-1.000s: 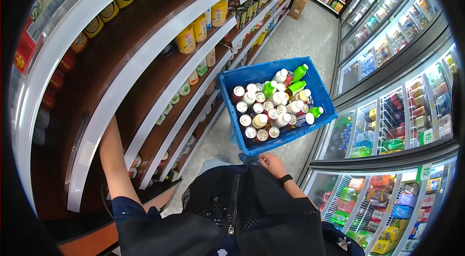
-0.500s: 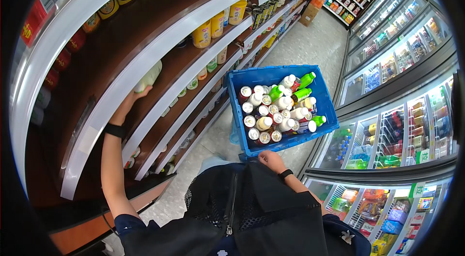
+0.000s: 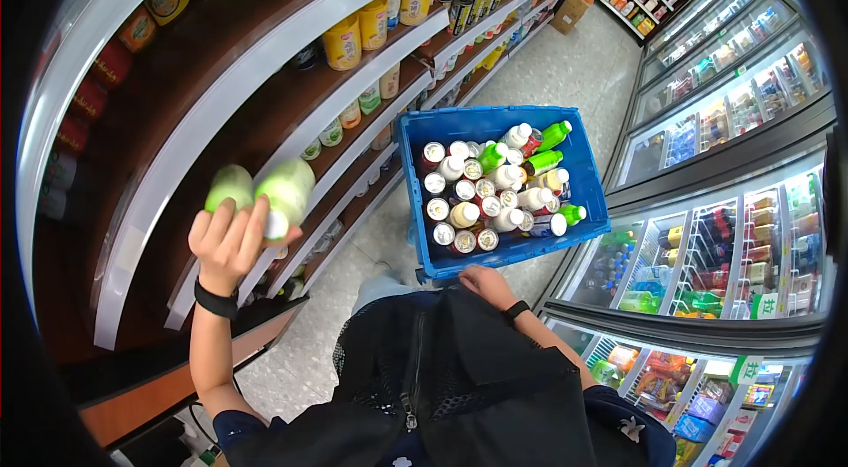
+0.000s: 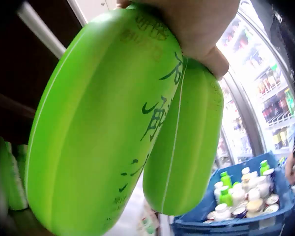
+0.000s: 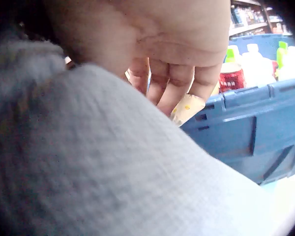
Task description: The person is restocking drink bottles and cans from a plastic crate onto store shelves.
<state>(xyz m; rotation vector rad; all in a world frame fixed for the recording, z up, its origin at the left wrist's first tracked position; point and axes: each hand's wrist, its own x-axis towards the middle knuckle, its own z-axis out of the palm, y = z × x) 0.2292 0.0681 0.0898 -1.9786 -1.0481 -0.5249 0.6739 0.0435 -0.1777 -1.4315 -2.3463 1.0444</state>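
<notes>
My left hand [image 3: 228, 242] has come out in front of the shelves and grips two green plastic bottles by their tops. One bottle [image 3: 289, 187] is blurred in the head view. Close up in the left wrist view, the nearer green bottle [image 4: 101, 123] carries dark handwritten-style characters, and the other green bottle [image 4: 189, 142] hangs behind it. A blue crate [image 3: 596, 162] stands ahead, partly filled with cans, white-capped bottles and green bottles. My right hand [image 3: 488, 284] hangs loosely curled at the crate's near edge, a bandage [image 5: 188, 108] round one finger.
Curved store shelves [image 3: 291, 105] run along the left, stocked with yellow tubs [image 3: 343, 45] and other goods. Glass-door drink coolers [image 3: 698, 242] line the right. Between them runs a pale floor aisle [image 3: 552, 69] with a cardboard box [image 3: 568, 15] at its far end.
My left hand was inside the shelf, then came out with a pale green bottle visible, and now two bottles show in its grip. My right hand stays beside the crate.
</notes>
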